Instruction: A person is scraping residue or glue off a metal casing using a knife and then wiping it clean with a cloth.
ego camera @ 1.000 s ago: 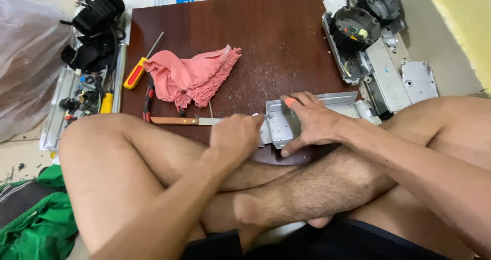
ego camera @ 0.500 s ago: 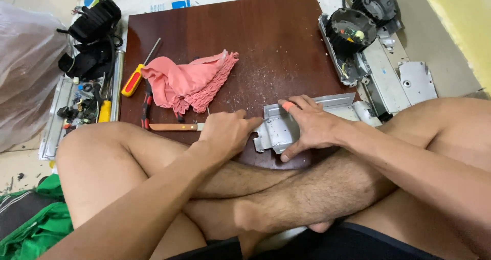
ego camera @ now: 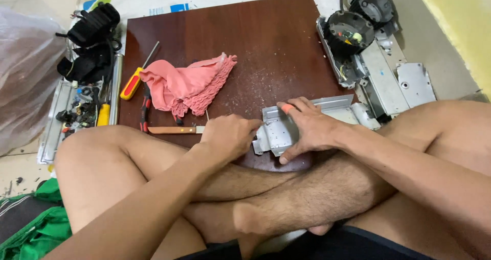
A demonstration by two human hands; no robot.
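A grey sheet-metal part (ego camera: pixel 276 132) lies at the near edge of a dark wooden board (ego camera: pixel 266 50), against my crossed legs. My right hand (ego camera: pixel 312 129) lies over it, fingers spread on top and thumb hooked under its near edge, holding it down. My left hand (ego camera: pixel 230 137) is curled into a fist at the part's left end. A knife with a wooden handle (ego camera: pixel 174 130) lies on the board, and its blade runs into that fist. The blade tip is hidden.
A pink fringed cloth (ego camera: pixel 186 86) and a red-and-yellow screwdriver (ego camera: pixel 134 81) lie on the board's left. A tray of small parts (ego camera: pixel 76 114) and black straps (ego camera: pixel 92 30) sit further left. Dismantled metal housings (ego camera: pixel 368 50) are at the right. A green cloth (ego camera: pixel 36 229) is by my left knee.
My left hand has slid slightly left along the knife, covering more of its blade. My right hand stays on the metal part.
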